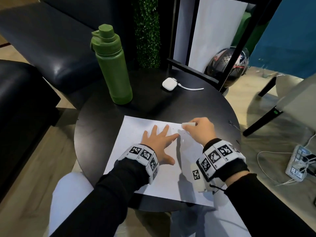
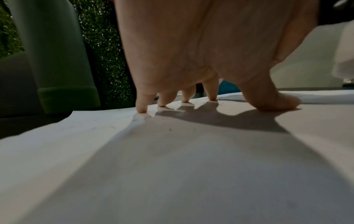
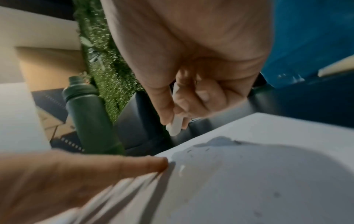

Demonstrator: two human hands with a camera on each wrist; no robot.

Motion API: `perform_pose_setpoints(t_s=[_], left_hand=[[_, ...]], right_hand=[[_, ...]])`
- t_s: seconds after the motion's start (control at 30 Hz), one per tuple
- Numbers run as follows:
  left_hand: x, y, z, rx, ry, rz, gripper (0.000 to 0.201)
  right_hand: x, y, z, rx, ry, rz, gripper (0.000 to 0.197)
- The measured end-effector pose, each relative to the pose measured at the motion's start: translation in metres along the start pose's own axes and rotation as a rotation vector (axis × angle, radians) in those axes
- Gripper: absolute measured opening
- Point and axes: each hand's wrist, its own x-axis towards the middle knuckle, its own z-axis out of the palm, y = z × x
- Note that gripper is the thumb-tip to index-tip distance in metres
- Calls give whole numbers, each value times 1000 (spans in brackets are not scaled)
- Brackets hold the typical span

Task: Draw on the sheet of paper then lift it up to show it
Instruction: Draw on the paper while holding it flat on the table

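The right hand (image 1: pixel 200 130) curls around a short white marker (image 1: pixel 188 124) — thumb and fingers pinch its barrel, as the right wrist view shows, with the rounded white end (image 3: pixel 174 128) poking out below the fingertips. In the head view the marker's long axis lies close to level, running from 3 o'clock toward 9 o'clock, the free end pointing toward 9 and sitting just over the far edge of the sheet of paper (image 1: pixel 153 177). Whether the tip touches the paper I cannot tell.

The left hand (image 1: pixel 158 144) lies spread on the sheet, fingers straight and fanned toward 12 and 1 o'clock, thumb out toward 4. From the left wrist view the fingertips (image 2: pixel 142 108) press down on the paper while the palm arches above it, throwing a broad shadow.

The sheet is plain white and matte, rectangular, turned a little so its long axis runs from about 11 to 5 o'clock; a few faint dark specks mark it near the right hand. Its near edge hangs slightly past the rim of the round table (image 1: pixel 213 106) — a smooth black top with a dull sheen.

Toward 11 o'clock on the table stands a tall green bottle (image 1: pixel 112 65), cylindrical, matte, capped. At 12 o'clock lies a small glossy white earbud case (image 1: pixel 169 84) with a white cable.
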Motion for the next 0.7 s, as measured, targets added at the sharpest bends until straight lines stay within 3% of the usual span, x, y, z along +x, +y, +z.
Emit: perform_pose_setpoints(t_s=[0.1, 0.2, 0.4, 0.53, 0.7], left_hand=[[1, -3, 4, -6, 21, -17, 105], [2, -3, 4, -24, 8, -71, 114], [9, 2, -4, 2, -41, -93, 121], [15, 2, -5, 24, -52, -103, 124], [14, 3, -2, 29, -61, -105, 126]], right_hand=[[5, -3, 2, -20, -55, -3, 15], [6, -4, 14, -192, -135, -25, 12], [11, -6, 15, -239, -35, -33, 16], [-2, -5, 29, -333, -175, -133, 17], [11, -3, 13, -260, -3, -38, 18]])
